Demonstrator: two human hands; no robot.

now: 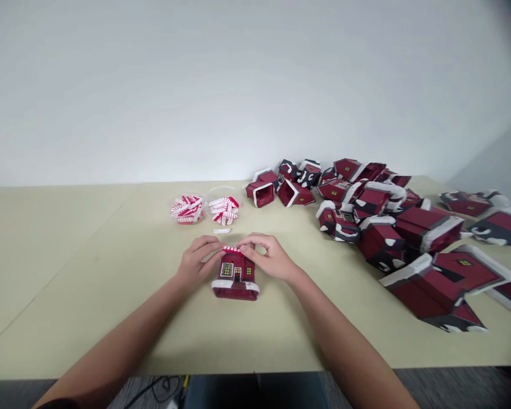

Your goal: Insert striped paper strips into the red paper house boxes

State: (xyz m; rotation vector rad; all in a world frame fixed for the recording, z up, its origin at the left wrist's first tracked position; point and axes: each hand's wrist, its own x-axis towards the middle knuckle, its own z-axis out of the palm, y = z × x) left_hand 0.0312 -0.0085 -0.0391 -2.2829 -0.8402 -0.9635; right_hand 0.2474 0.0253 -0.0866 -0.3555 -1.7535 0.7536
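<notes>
Red toy house (235, 276) lies mid-table between both hands, left hand (197, 262) and right hand (269, 257) fingers closed, pinching what looks like a striped strip (231, 249) at its roof edge; best to press evenly, keeping the house flat.

A pale worktop (89, 272) carried one small red house (235, 276) near its front edge, two heaps of red-and-white strips (204, 209) behind it, and a sprawling pile of red houses (387, 221) on the right.
</notes>
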